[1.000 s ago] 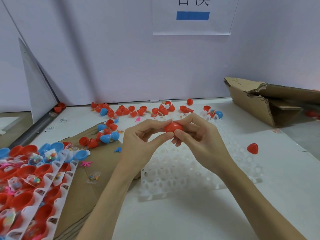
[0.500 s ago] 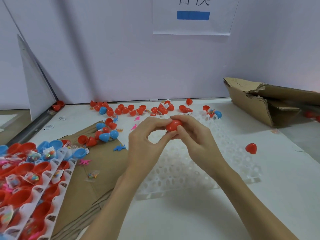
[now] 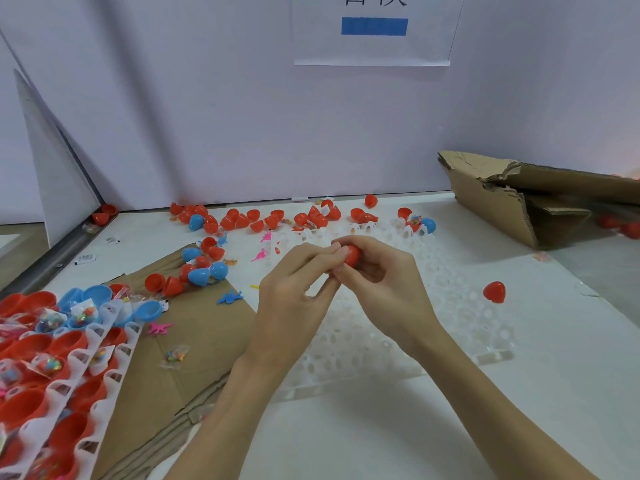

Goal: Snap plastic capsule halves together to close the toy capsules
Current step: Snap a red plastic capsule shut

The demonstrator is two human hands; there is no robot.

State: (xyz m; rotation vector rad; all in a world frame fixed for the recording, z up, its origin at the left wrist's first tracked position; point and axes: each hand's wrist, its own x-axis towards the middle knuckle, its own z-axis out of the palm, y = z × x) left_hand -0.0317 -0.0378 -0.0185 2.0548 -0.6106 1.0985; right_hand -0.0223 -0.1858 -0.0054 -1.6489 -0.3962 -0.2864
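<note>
Red capsule halves (image 3: 24, 407) hold candy packets (image 3: 48, 364) in white trays (image 3: 78, 372).

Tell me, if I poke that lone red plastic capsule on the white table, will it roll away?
Probably a little. The lone red plastic capsule looks rounded and smooth, so a poke would likely make it wobble or roll. It looks hollow, so probably light and easy to send skidding on the smooth white table.

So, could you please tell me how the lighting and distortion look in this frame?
Head view: soft, even light with faint shadows under the forearms; wide-angle bending at the edges; the white tray is washed out; the red capsule looks slightly soft.
</note>
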